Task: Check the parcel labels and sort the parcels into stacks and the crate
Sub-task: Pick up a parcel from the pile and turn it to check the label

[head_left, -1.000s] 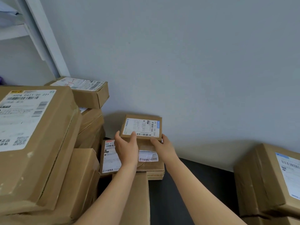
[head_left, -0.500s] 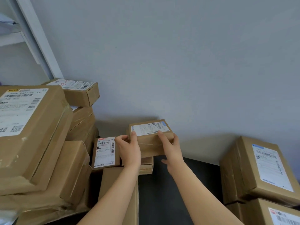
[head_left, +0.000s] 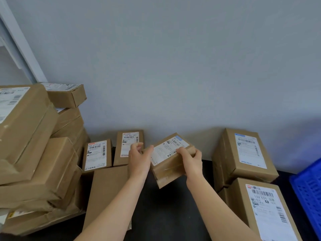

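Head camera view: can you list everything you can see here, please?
held parcel: one, brown, mid-air, centre.
left pile: several parcels, brown, left.
small parcels: two, brown, against wall.
flat parcel: one, brown, nearer than those two.
right parcels: at least two, brown, right.
crate: one, blue, far right edge.
wall: one, grey, behind.
left hand: one, holds held parcel's left end.
right hand: one, grips its right side.

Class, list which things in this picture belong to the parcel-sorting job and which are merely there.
Belong: held parcel, gripped by left hand and right hand; blue crate; left stack; right stack; small parcel beside left stack; small parcel nearest wall.
Merely there: grey wall; white shelf frame.
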Tool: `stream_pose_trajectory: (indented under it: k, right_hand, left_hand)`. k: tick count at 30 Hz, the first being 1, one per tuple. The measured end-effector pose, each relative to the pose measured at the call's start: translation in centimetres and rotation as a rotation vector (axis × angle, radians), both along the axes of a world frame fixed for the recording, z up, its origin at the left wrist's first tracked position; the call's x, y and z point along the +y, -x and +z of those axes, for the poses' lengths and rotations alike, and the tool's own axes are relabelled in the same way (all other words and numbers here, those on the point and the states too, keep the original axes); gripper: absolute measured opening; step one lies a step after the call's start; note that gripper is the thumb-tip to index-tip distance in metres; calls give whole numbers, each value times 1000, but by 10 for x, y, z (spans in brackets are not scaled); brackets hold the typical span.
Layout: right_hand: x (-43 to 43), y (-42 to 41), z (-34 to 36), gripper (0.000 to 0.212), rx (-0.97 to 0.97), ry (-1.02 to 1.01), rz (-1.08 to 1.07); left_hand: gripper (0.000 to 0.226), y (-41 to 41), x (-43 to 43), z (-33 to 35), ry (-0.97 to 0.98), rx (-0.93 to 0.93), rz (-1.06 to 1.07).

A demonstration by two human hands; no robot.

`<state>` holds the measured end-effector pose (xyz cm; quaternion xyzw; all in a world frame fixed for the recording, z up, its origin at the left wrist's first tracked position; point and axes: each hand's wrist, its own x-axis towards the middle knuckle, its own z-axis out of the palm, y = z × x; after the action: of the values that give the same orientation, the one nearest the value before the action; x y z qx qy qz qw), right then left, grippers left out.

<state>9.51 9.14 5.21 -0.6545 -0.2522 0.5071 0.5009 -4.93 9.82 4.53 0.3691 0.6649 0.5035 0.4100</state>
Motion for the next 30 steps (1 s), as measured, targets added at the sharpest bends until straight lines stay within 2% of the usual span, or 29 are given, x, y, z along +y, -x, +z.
stream_pose_trajectory:
  k: [6, 11, 17, 23, 27, 30]
  right_hand:
    - [-26, -16, -15, 82, -61, 28, 118]
    - [-42, -23, -32, 97, -71, 68, 61]
    - [-52, -16, -48, 77, -86, 185, 96]
    - [-54, -13, -66, 59, -187, 248, 213]
    - [-58, -17, -76, 56, -244, 256, 274]
    - [-60, -18, -81, 63, -294, 248, 334]
  left_hand:
    - [37, -5, -16, -17, 144, 166, -283]
    - [43, -9, -33, -35, 201, 282, -394]
    - [45, -15, -47, -50, 287, 394, -425]
    - [43, -19, -55, -69, 313, 479, -428]
    - [64, -19, -56, -78, 336, 465, -461]
    - [71, -22, -55, -83, 352, 454, -521]
